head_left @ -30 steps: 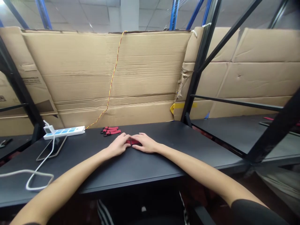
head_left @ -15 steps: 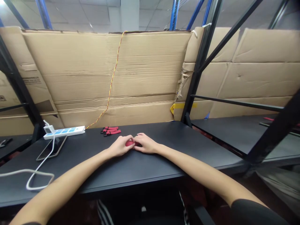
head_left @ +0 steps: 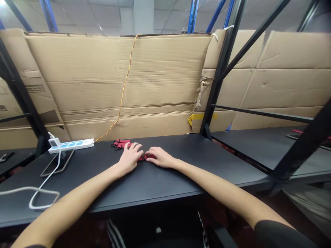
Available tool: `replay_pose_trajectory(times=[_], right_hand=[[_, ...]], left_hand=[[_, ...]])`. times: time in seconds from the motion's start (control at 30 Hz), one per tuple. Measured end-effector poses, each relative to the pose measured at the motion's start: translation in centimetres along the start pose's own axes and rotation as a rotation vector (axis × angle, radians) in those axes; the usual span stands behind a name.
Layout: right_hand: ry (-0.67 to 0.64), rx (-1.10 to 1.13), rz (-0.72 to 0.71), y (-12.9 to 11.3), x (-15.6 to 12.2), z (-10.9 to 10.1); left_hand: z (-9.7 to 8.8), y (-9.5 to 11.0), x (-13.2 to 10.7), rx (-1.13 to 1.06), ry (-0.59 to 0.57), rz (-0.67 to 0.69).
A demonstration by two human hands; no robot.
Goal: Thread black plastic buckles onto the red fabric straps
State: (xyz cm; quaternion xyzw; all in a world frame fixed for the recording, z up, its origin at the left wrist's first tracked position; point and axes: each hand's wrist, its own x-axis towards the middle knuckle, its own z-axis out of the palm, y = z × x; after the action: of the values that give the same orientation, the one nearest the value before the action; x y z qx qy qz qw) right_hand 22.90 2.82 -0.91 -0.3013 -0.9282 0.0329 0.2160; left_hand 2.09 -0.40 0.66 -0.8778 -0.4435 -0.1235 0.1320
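A red strap with a black fitting (head_left: 143,157) lies low over the black table between my two hands. My right hand (head_left: 160,157) is closed on its right part, thumb and fingers together, and hides some of it. At the left end, my left hand (head_left: 129,159) rests palm down with fingers spread, the fingertips by the strap. Its thumb is mostly hidden. Just behind my left hand, a few similar red straps with black hooks (head_left: 119,143) lie together on the table, partly covered by my fingers.
To the left stand a white power strip (head_left: 74,146) with a plugged-in charger, a phone (head_left: 57,163) and a looping white cable (head_left: 42,208). A cardboard wall (head_left: 160,75) closes the back. Black metal posts (head_left: 219,75) rise on both sides of the table (head_left: 165,186).
My left hand has opened from its pinch on the red strap and moved slightly left and up, its fingers now spread. The black fitting now shows. My right hand has barely moved.
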Motion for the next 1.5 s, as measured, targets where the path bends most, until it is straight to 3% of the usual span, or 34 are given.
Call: replay_pose_trajectory(times=[0.17,0.27,0.47,0.7,0.87,1.03,1.17,1.3,1.5], right_hand=[[0.0,0.054,0.152,0.4,0.1,-0.2],[-0.038,0.119,0.215,0.8,0.1,-0.5],[-0.1,0.259,0.233,1.5,0.2,-0.5],[-0.171,0.2,0.309,1.1,0.4,-1.2],[-0.161,0.391,0.29,1.2,0.6,-1.3],[-0.155,0.414,0.262,1.9,0.7,-2.0],[-0.262,0.474,0.283,4.7,0.7,-3.0],[-0.326,0.426,0.373,9.9,-0.4,-4.0],[-0.102,0.148,0.556,16.9,-3.9,-5.4]], left_hand=[[0.0,0.6,0.1,-0.205,-0.073,0.046],[0.0,0.5,0.1,-0.212,-0.106,0.044],[0.1,0.3,0.1,-0.136,-0.104,0.088],[0.6,0.1,0.1,-0.218,-0.085,0.072],[0.6,0.5,0.2,-0.214,-0.055,0.066],[0.6,0.7,0.5,-0.153,-0.066,0.023],[0.9,0.2,0.7,-0.146,-0.061,0.001],[1.5,-0.5,0.9,-0.176,-0.021,-0.035],[2.9,-1.6,1.3,-0.288,0.077,-0.118]])
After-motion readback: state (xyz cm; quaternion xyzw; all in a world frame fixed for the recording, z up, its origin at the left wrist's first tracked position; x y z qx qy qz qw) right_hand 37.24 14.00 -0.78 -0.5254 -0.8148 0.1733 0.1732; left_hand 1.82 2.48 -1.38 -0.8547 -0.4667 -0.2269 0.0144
